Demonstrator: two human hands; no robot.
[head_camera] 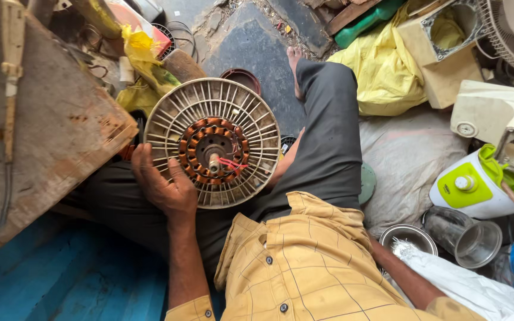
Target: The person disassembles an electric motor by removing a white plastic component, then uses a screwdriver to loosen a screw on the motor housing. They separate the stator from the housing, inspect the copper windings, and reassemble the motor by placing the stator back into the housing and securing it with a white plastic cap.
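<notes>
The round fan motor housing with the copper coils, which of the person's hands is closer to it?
The left. The left hand rests on the lower-left rim of the round motor housing, fingers against its ribs. The right hand is out of sight; only its forearm shows at lower right, well away.

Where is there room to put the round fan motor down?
Bare dark floor lies beyond the fan motor, and the wooden board beside the left hand is mostly bare. The side with the yellow cloth and jars is crowded.
</notes>
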